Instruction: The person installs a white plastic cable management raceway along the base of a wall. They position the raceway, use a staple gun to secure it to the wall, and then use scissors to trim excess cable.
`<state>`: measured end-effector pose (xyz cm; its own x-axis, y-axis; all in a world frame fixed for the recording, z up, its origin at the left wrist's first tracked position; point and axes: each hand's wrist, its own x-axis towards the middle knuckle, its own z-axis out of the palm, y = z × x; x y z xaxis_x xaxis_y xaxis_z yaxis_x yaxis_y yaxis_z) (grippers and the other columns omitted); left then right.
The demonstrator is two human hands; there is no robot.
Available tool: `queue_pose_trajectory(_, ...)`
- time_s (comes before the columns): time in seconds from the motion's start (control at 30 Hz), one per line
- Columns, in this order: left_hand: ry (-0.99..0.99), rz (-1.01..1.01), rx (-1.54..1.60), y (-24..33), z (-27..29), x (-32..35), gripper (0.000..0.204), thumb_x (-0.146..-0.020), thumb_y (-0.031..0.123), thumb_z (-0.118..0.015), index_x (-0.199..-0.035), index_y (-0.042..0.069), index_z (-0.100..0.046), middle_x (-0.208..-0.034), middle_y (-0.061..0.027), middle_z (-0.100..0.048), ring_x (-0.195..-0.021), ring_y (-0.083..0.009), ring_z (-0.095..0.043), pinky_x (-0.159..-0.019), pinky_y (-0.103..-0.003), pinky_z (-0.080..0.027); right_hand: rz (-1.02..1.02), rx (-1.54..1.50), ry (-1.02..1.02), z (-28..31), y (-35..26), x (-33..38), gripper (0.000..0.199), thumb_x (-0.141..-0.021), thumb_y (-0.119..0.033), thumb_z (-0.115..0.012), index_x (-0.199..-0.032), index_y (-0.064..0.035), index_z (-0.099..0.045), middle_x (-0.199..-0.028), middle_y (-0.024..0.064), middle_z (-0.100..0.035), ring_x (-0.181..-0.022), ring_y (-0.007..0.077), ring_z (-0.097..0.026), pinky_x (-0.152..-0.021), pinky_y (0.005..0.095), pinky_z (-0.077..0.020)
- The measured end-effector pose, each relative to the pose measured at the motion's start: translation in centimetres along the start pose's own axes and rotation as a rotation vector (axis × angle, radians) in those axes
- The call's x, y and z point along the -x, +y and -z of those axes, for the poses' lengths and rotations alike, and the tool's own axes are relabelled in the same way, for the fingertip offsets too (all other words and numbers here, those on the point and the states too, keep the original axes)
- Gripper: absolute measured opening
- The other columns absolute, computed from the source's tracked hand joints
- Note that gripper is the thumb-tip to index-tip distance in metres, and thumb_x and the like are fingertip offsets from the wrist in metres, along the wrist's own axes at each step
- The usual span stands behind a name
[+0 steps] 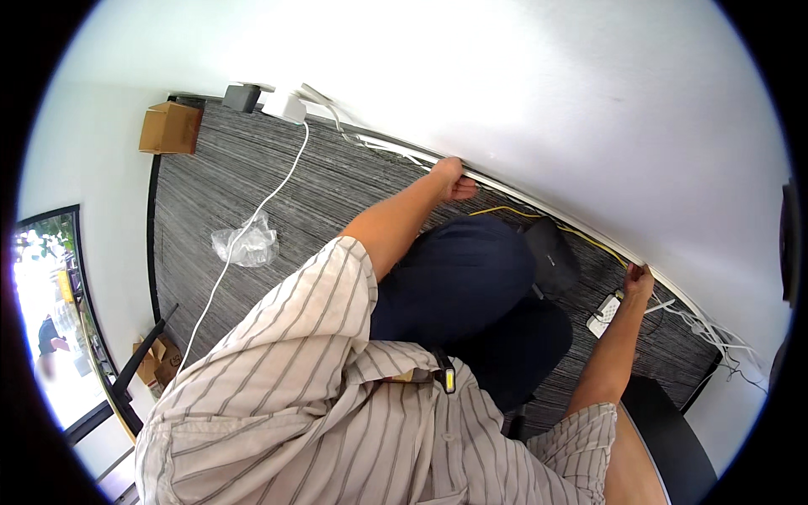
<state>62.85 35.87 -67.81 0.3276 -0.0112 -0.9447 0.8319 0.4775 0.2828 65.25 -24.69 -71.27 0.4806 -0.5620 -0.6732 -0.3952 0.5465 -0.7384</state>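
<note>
I crouch on dark striped carpet (pixel 252 168) beside a white wall. My left hand (pixel 451 178) presses on the white cable strip (pixel 539 198) that runs along the foot of the wall. My right hand (pixel 638 279) pinches the same strip farther right, close to a yellow cable (pixel 581 234) running just in front of it. A white power strip (pixel 604 314) lies on the carpet under my right wrist. My knees in dark trousers fill the space between both arms.
A white cord (pixel 252 210) trails across the carpet from a white box (pixel 284 106) at the wall. A crumpled clear plastic bag (pixel 246 244) lies mid-carpet. Cardboard boxes (pixel 170 128) sit in the far corner. Loose white cables (pixel 715 330) bunch at the right.
</note>
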Motion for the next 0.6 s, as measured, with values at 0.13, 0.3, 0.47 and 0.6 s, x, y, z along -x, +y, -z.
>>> queue_pose_trajectory(0.13, -0.064, 0.014, 0.158, 0.3, 1.9, 0.4, 0.041, -0.098, 0.020, -0.030, -0.123, -0.008, -0.045, -0.106, -0.0265, -0.060, -0.098, -0.0393, -0.064, -0.085, -0.049, -0.058, -0.031, 0.047, 0.074, -0.5, 2.6, 0.5, 0.017, -0.098, -0.015, -0.057, -0.095, 0.0015, -0.060, -0.083, 0.0102, -0.060, -0.075, 0.0222, -0.061, -0.072, 0.0337, -0.0596)
queue_pose_trajectory(0.3, -0.055, -0.215, 0.138, -0.8, 4.2, 0.9, 0.040, -0.098, 0.018, -0.043, -0.120, -0.015, -0.044, -0.115, -0.0287, -0.059, -0.102, -0.0359, -0.065, -0.083, -0.045, -0.060, -0.051, 0.111, 0.008, -0.3, 4.6, -1.0, 0.015, -0.095, -0.013, -0.060, -0.091, 0.0011, -0.060, -0.082, 0.0105, -0.062, -0.072, 0.0208, -0.062, -0.066, 0.0313, -0.0612)
queue_pose_trajectory(0.47, 0.274, -0.204, -0.149, -0.4, 3.2, 1.2, 0.043, -0.098, 0.027, -0.051, -0.102, -0.015, -0.060, -0.087, -0.0241, -0.068, -0.069, -0.0313, -0.071, -0.058, -0.039, -0.062, -0.036, 0.182, 0.049, 0.6, 6.5, -1.6, 0.014, -0.095, -0.012, -0.061, -0.089, 0.0006, -0.059, -0.073, 0.0096, -0.062, -0.064, 0.0212, -0.064, -0.065, 0.0309, -0.0617)
queue_pose_trajectory(0.6, 0.296, -0.228, -0.214, -0.5, 5.8, -0.3, 0.043, -0.099, 0.027, -0.047, -0.100, -0.014, -0.059, -0.087, -0.0236, -0.068, -0.070, -0.0310, -0.071, -0.060, -0.040, -0.062, -0.060, 0.096, 0.021, -2.0, 8.0, 0.8, 0.015, -0.096, -0.013, -0.059, -0.091, 0.0007, -0.060, -0.078, 0.0095, -0.062, -0.071, 0.0216, -0.066, -0.068, 0.0319, -0.0614)
